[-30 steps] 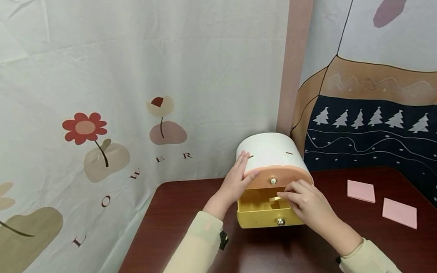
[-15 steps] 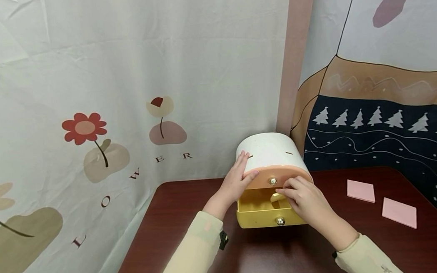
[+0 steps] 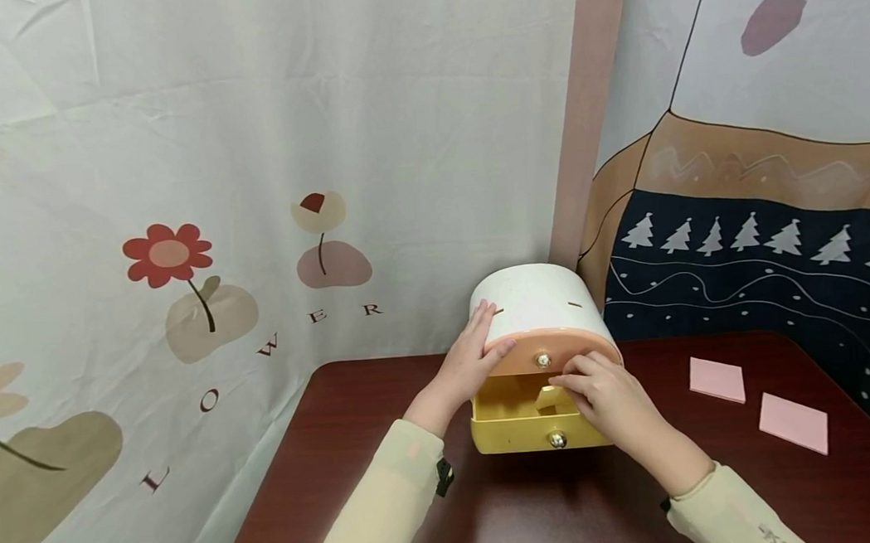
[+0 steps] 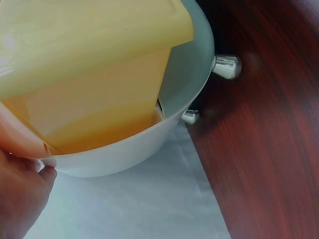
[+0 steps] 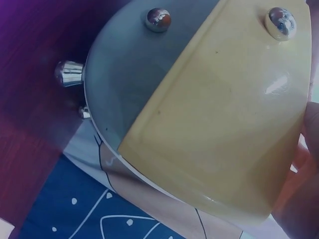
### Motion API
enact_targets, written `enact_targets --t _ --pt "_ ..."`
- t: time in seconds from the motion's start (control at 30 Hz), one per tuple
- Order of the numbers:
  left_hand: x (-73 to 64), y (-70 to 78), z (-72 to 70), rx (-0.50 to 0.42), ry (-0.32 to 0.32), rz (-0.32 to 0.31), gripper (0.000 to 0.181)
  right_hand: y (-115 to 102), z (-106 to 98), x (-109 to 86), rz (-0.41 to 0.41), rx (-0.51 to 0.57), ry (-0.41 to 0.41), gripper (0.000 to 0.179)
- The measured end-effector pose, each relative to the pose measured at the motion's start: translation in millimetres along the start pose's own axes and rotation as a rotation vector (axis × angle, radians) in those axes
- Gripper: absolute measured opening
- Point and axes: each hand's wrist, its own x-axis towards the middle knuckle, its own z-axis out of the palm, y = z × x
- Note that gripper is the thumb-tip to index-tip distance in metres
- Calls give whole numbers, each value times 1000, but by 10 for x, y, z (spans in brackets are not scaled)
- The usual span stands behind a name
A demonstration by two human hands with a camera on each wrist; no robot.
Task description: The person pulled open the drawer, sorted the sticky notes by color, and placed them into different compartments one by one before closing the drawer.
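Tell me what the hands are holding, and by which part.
The right hand pinches a small yellow piece near its upper edge; the left hand only rests on the box.

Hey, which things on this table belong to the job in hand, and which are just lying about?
Seemingly in the job:
White cabinet, touched by the left hand
Yellow drawer, pulled open
Small yellow piece, held by the right hand

Apparently just lying about:
Nearer pink pad, untouched, right of the cabinet
Farther pink pad, also untouched
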Motion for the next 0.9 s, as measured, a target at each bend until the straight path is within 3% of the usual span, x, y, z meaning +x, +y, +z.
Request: enact_targets --t 0.13,0.43,0.9 --pt "-1 4 -3 1 1 1 75 -10 -16 -10 28 22 -23 24" --pt "-6 15 -3 -1 3 -2 75 -12 -40 -53 51 67 9 26" --pt "-13 12 0 -6 6 6 75 -41 -81 -216 -5 148 146 20"
